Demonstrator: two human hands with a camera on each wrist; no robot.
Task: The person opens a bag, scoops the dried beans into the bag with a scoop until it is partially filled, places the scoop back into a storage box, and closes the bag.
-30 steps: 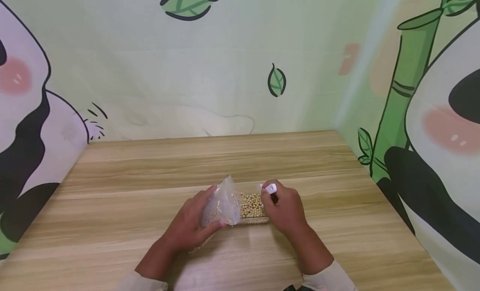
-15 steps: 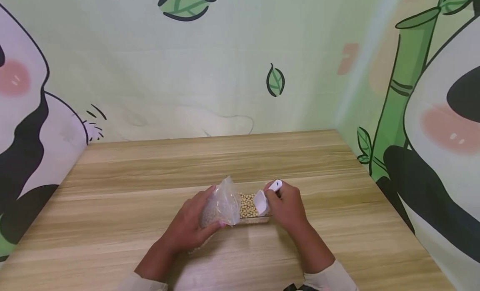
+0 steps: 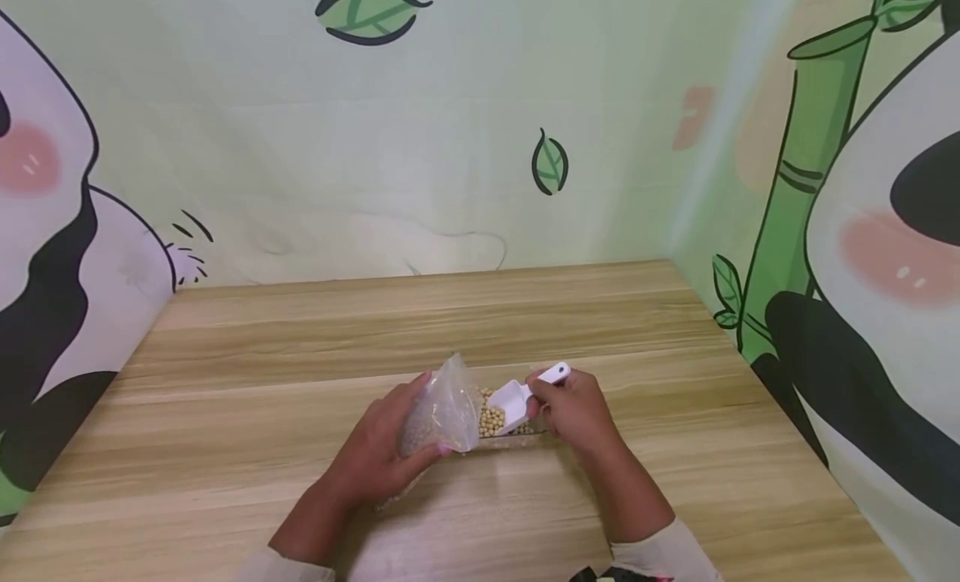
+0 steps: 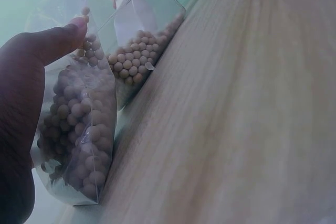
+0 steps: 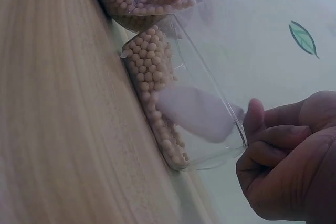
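My left hand (image 3: pixel 382 444) grips a clear plastic bag (image 3: pixel 444 405) part filled with round beige beans, its mouth tipped toward a clear box. The left wrist view shows the thumb pressed on the bag above its beans (image 4: pixel 79 114). Beside the bag stands the transparent box (image 5: pixel 207 77), with a layer of the same beans (image 5: pixel 149 59) in its bottom. My right hand (image 3: pixel 581 411) pinches the handle of a white scoop (image 3: pixel 512 405). The scoop's blade (image 5: pixel 197 111) slants down inside the box, its tip at the beans.
A wood-grain table (image 3: pixel 300 332) carries the box and bag. Behind it rises a pale green backdrop (image 3: pixel 450 148) printed with leaves, bamboo and pandas. In the left wrist view a small pale bit (image 4: pixel 149 66) shows by the beans at the box wall.
The scoop has swung leftward across the beans in the box, so its blade now shows more fully. My right hand has turned with it. My left hand and the bag stay nearly still.
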